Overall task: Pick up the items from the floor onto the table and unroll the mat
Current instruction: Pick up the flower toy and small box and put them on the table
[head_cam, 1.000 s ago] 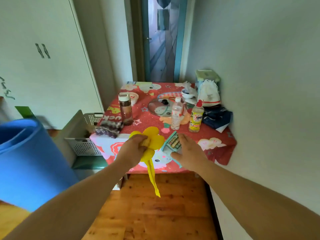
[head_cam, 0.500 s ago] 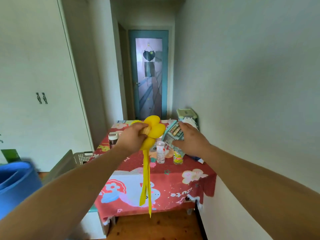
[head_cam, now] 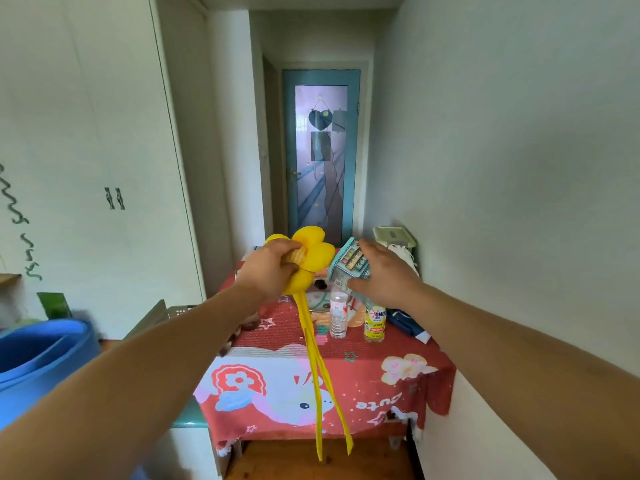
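Above the worktop (head_cam: pixel 332 355), head view: your left hand (head_cam: pixel 268 271) is clenched round the middle of a yellow plush flower (head_cam: pixel 311 258), whose long ribbon tails hang down past the worktop's front edge. Your right hand (head_cam: pixel 382 275) grips a small teal box (head_cam: pixel 348 265) by its side, just right of the flower. Judge the flower soft and light; hold it by the stuffed centre, since the tails will swing and could catch the clear bottle (head_cam: pixel 338 315) standing on the worktop below. The box looks stiff and light; a grip across its sides suits it. Left of the worktop, the rolled blue mat (head_cam: pixel 38 358) waits, pliable and bulky; take it by the free outer edge.
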